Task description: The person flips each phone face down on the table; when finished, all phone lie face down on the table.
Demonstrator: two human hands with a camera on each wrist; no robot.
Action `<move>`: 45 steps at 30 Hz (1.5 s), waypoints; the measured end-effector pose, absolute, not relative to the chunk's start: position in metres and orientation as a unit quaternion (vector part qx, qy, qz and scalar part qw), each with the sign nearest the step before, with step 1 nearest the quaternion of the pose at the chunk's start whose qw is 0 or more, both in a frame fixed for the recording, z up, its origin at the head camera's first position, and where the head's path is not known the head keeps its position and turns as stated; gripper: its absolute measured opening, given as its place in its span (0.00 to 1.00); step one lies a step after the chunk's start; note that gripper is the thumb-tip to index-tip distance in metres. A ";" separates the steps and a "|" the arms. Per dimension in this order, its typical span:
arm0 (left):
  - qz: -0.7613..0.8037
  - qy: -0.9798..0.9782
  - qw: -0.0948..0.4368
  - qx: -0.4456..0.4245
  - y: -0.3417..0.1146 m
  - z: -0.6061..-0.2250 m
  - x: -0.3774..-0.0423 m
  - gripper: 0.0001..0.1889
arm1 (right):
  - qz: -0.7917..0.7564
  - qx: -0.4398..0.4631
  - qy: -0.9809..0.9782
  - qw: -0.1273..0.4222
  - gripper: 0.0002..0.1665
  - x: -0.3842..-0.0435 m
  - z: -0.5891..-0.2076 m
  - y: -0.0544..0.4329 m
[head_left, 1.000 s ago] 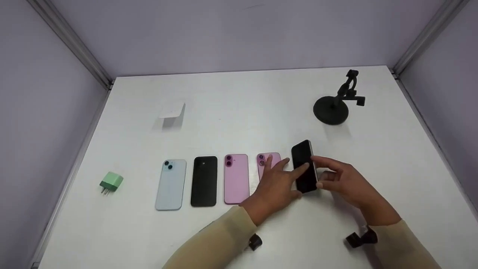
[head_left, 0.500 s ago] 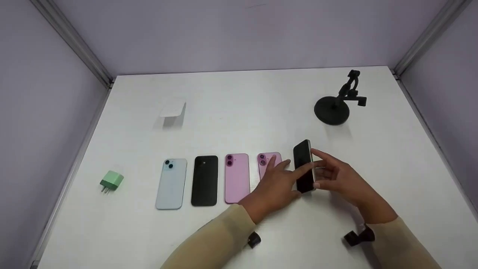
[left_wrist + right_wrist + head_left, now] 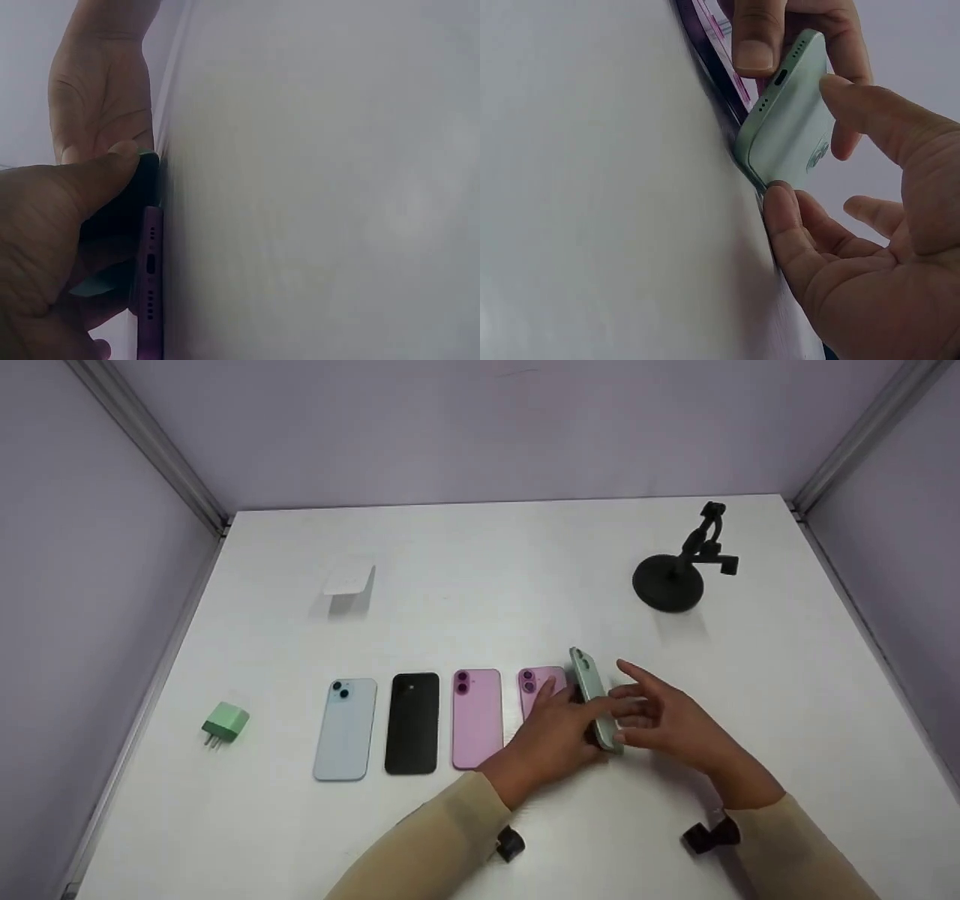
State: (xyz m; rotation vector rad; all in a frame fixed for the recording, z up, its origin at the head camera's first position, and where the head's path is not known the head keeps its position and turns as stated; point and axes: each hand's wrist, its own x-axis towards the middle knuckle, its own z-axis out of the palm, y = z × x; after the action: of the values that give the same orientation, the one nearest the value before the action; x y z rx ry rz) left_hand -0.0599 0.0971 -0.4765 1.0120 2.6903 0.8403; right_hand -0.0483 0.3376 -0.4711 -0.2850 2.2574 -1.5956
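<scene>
A pale green smartphone (image 3: 591,679) stands tilted on a long edge, its back facing right and its dark screen facing left. My left hand (image 3: 544,735) pinches it, with the thumb on the screen side and a finger over the back. Loosely bent, my right hand (image 3: 671,727) is at the phone's right; its index finger is straight and off the phone. In the right wrist view, right fingertips (image 3: 780,202) are at the phone's lower edge and the thumb overlaps its back. A pink phone (image 3: 551,673) lies partly hidden under my left hand.
Left of my hands lie another pink phone (image 3: 477,727), a black phone (image 3: 412,727) and a pale blue phone (image 3: 345,731) in a row. A green charger plug (image 3: 225,722) is farther left. Behind are a bent white piece (image 3: 349,577) and a black stand (image 3: 667,583).
The green phone has turned from showing its dark screen to showing its back, leaning left toward my left hand. My left hand has gripped it, while my right fingers have loosened from its edge.
</scene>
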 end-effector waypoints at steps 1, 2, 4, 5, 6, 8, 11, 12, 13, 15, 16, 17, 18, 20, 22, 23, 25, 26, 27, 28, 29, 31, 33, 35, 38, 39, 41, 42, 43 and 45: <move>0.283 0.897 0.069 0.334 0.097 -0.477 -0.060 0.35 | -0.560 -0.101 0.803 0.177 0.63 -0.048 -0.471 0.337; 0.284 0.898 0.064 0.331 0.097 -0.477 -0.060 0.35 | -0.557 -0.102 0.805 0.175 0.63 -0.047 -0.471 0.337; 0.290 0.897 0.060 0.328 0.096 -0.477 -0.061 0.34 | -0.548 -0.104 0.813 0.169 0.62 -0.045 -0.471 0.337; 0.291 0.897 0.060 0.327 0.096 -0.477 -0.061 0.34 | -0.544 -0.105 0.816 0.166 0.62 -0.044 -0.471 0.336; 0.295 0.896 0.061 0.326 0.096 -0.477 -0.060 0.35 | -0.541 -0.105 0.818 0.165 0.62 -0.043 -0.471 0.336; 0.300 0.895 0.062 0.324 0.095 -0.476 -0.060 0.35 | -0.533 -0.106 0.824 0.162 0.62 -0.041 -0.471 0.336; 0.305 0.894 0.057 0.322 0.093 -0.475 -0.060 0.35 | -0.527 -0.103 0.829 0.155 0.62 -0.039 -0.471 0.336; 0.306 0.894 0.055 0.322 0.093 -0.474 -0.060 0.35 | -0.527 -0.101 0.830 0.153 0.61 -0.038 -0.471 0.336; 0.304 0.895 0.052 0.323 0.093 -0.474 -0.060 0.34 | -0.528 -0.098 0.830 0.152 0.62 -0.037 -0.471 0.336; 0.299 0.896 0.049 0.325 0.093 -0.473 -0.060 0.33 | -0.527 -0.091 0.831 0.150 0.62 -0.036 -0.471 0.337; 0.296 0.897 0.048 0.325 0.092 -0.473 -0.060 0.32 | -0.526 -0.089 0.832 0.150 0.62 -0.036 -0.471 0.338; 0.294 0.897 0.049 0.325 0.092 -0.473 -0.060 0.32 | -0.522 -0.086 0.835 0.150 0.62 -0.035 -0.471 0.338; 0.293 0.898 0.050 0.324 0.092 -0.473 -0.060 0.32 | -0.520 -0.082 0.837 0.150 0.62 -0.035 -0.471 0.338; 0.291 0.899 0.050 0.323 0.092 -0.474 -0.060 0.32 | -0.512 -0.081 0.842 0.150 0.62 -0.035 -0.471 0.338; 0.291 0.900 0.049 0.321 0.092 -0.474 -0.061 0.32 | -0.510 -0.079 0.844 0.150 0.62 -0.035 -0.470 0.338; 0.291 0.900 0.049 0.320 0.092 -0.474 -0.061 0.32 | -0.510 -0.078 0.843 0.151 0.63 -0.035 -0.471 0.338; 0.292 0.901 0.050 0.317 0.092 -0.475 -0.062 0.32 | -0.510 -0.080 0.843 0.151 0.63 -0.034 -0.471 0.338; 0.292 0.901 0.052 0.317 0.092 -0.475 -0.062 0.32 | -0.512 -0.080 0.842 0.150 0.63 -0.034 -0.471 0.338; 0.294 0.901 0.052 0.316 0.092 -0.475 -0.062 0.32 | -0.513 -0.081 0.841 0.149 0.63 -0.033 -0.471 0.338; 0.294 0.901 0.054 0.314 0.091 -0.475 -0.062 0.32 | -0.514 -0.080 0.841 0.148 0.63 -0.033 -0.471 0.338; 0.295 0.901 0.056 0.312 0.091 -0.475 -0.063 0.32 | -0.514 -0.082 0.841 0.147 0.63 -0.032 -0.471 0.338; 0.298 0.901 0.060 0.309 0.091 -0.475 -0.064 0.32 | -0.510 -0.081 0.844 0.144 0.63 -0.031 -0.472 0.338; 0.303 0.901 0.064 0.304 0.090 -0.475 -0.064 0.33 | -0.501 -0.079 0.851 0.139 0.63 -0.030 -0.472 0.339; 0.309 0.900 0.070 0.298 0.089 -0.474 -0.065 0.34 | -0.485 -0.078 0.860 0.134 0.62 -0.029 -0.472 0.339; 0.313 0.900 0.072 0.295 0.088 -0.473 -0.067 0.35 | -0.462 -0.075 0.875 0.127 0.62 -0.027 -0.472 0.339; 0.312 0.900 0.071 0.295 0.088 -0.473 -0.067 0.35 | -0.455 -0.074 0.878 0.125 0.62 -0.026 -0.471 0.339; 0.311 0.900 0.073 0.296 0.088 -0.473 -0.068 0.35 | -0.445 -0.070 0.884 0.122 0.61 -0.024 -0.470 0.339; 0.310 0.900 0.076 0.298 0.088 -0.473 -0.069 0.36 | -0.443 -0.069 0.886 0.121 0.60 -0.023 -0.470 0.339; 0.308 0.899 0.082 0.300 0.087 -0.473 -0.069 0.36 | -0.439 -0.068 0.888 0.117 0.59 -0.023 -0.470 0.339; 0.308 0.897 0.097 0.303 0.087 -0.471 -0.070 0.38 | -0.434 -0.065 0.892 0.112 0.56 -0.021 -0.469 0.339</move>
State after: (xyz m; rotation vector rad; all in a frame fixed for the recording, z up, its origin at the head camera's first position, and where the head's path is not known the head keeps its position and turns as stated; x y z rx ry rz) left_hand -0.0704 0.0868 -0.4708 0.8969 2.6559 0.9132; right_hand -0.0212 0.3390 -0.4690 -0.1919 2.6176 -1.2732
